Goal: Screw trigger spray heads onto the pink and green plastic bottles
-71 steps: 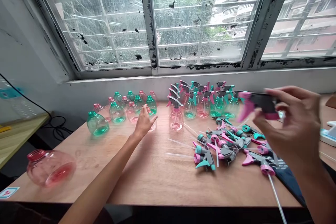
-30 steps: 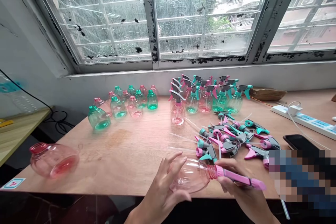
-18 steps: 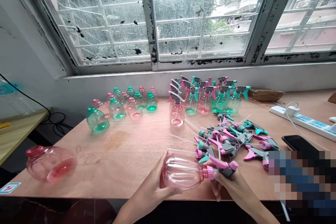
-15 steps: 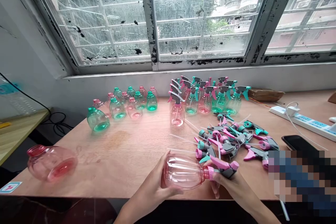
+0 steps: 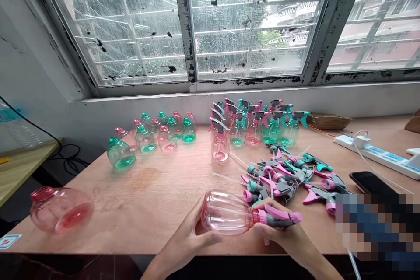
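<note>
A clear pink spray bottle (image 5: pixel 226 213) lies sideways in the air over the table's front edge, its neck pointing right. My left hand (image 5: pixel 192 232) is wrapped round the bottle's base. At the neck, my right hand (image 5: pixel 278 232) is closed on the pink collar of the spray head (image 5: pixel 278 218), which has a pink trigger and a grey body. The spray head sits on the bottle's mouth; how tightly I cannot tell. Just behind my right hand lies a heap of loose pink, teal and grey spray heads (image 5: pixel 285 179) with thin tubes.
Several open pink and green bottles (image 5: pixel 146 140) stand at the back left; one pink bottle (image 5: pixel 62 210) is tipped at the front left. Bottles with spray heads (image 5: pixel 256 127) stand at the back centre. A power strip (image 5: pixel 377 155) and a phone (image 5: pixel 374 183) lie at the right.
The spray head has turned about the neck, its trigger now pointing more to the right. Both hands keep their hold on the bottle and spray head. The view has shifted slightly.
</note>
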`<state>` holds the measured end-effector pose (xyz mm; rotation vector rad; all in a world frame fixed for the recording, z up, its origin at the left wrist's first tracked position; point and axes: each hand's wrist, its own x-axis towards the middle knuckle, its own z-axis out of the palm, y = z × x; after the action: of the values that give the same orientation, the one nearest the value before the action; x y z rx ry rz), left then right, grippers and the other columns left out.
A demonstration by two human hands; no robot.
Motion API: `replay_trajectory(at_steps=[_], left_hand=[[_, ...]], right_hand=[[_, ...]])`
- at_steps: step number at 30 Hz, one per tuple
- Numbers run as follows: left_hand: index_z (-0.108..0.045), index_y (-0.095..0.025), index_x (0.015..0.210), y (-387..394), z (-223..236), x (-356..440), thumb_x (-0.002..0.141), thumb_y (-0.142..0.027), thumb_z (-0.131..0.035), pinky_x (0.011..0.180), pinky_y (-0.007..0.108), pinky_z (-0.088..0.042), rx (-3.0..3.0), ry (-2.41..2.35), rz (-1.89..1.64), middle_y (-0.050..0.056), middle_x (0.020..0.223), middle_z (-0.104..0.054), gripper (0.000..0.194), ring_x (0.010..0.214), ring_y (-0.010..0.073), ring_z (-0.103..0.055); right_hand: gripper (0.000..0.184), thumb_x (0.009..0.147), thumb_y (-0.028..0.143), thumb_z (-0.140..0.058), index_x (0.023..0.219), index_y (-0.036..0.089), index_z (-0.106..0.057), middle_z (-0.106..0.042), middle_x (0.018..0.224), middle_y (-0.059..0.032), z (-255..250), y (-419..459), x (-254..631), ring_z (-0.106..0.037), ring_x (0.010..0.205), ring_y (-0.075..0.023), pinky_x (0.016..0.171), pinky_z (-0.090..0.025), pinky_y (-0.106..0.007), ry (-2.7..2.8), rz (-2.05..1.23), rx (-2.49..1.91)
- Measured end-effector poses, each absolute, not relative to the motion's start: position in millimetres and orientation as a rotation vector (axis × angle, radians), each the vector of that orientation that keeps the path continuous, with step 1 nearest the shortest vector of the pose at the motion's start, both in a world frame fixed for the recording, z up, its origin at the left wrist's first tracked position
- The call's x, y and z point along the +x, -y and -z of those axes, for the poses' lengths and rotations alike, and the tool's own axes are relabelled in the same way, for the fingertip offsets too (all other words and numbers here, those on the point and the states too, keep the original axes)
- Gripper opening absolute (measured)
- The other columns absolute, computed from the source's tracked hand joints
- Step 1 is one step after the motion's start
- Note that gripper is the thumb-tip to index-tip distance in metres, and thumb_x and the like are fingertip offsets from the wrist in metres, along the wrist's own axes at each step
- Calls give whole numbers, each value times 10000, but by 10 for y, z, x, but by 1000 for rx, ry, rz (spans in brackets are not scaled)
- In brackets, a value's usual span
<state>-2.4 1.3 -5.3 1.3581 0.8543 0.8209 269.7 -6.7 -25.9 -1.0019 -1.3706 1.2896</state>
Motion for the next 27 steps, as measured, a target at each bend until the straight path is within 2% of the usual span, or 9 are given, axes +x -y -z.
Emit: replay_trajectory(at_steps=[3, 5, 10, 14, 17, 22, 25, 27], left_hand=[[-202, -385, 1585, 16, 31, -32, 807, -309, -836, 1235, 464, -278, 1431, -852, -821, 55, 1628, -337, 1007, 1502, 319, -298], [-85, -396, 1599, 28, 32, -35, 845, -268, -795, 1239, 472, -264, 1489, -847, -801, 46, 1664, -260, 1043, 1534, 325, -219], [49, -353, 1602, 26, 70, -36, 892, -259, -739, 1243, 468, -255, 1561, -873, -791, 77, 1665, -240, 1066, 1521, 321, -261], [-23, -317, 1612, 26, 59, -40, 796, -270, -839, 1274, 461, -165, 1551, -877, -794, 76, 1675, -229, 1155, 1544, 313, -199], [-94, -300, 1612, 26, 37, -45, 810, -295, -826, 1274, 472, -164, 1517, -882, -777, 78, 1689, -195, 1086, 1554, 320, -163], [-37, -375, 1603, 52, 53, -39, 840, -253, -794, 1245, 486, -237, 1553, -855, -781, 77, 1682, -200, 1082, 1487, 320, -334], [-4, -409, 1595, 72, 70, -29, 901, -251, -723, 1239, 474, -239, 1578, -862, -832, 76, 1670, -222, 1012, 1496, 303, -316], [65, -404, 1589, 73, 79, -27, 887, -253, -745, 1240, 475, -233, 1565, -843, -830, 91, 1669, -222, 1083, 1509, 300, -293]], right_hand=[[254, 813, 444, -785, 881, 229, -668, -556, 569, 65, 251, 70, 2714, -482, 483, -130, 480, -403, -245, 1411, -1266, -968], [258, 825, 434, -781, 888, 218, -655, -562, 555, 67, 256, 74, 2724, -475, 481, -121, 480, -377, -236, 1421, -1287, -964], [252, 804, 404, -809, 907, 222, -669, -578, 596, 63, 282, 93, 2732, -505, 512, -121, 498, -433, -219, 1393, -1346, -986], [254, 760, 377, -844, 903, 235, -690, -579, 650, 57, 293, 100, 2734, -497, 559, -127, 495, -445, -204, 1394, -1301, -1028], [256, 760, 376, -843, 904, 230, -690, -591, 654, 53, 294, 100, 2746, -505, 554, -127, 501, -430, -210, 1407, -1287, -1058], [263, 804, 418, -798, 927, 219, -676, -582, 586, 53, 296, 91, 2765, -513, 514, -140, 517, -440, -247, 1393, -1339, -988], [257, 816, 418, -784, 944, 224, -675, -577, 580, 54, 303, 89, 2762, -503, 504, -139, 517, -444, -250, 1388, -1331, -975], [257, 806, 418, -790, 938, 228, -679, -574, 585, 55, 307, 89, 2757, -508, 507, -141, 512, -433, -249, 1392, -1316, -991]])
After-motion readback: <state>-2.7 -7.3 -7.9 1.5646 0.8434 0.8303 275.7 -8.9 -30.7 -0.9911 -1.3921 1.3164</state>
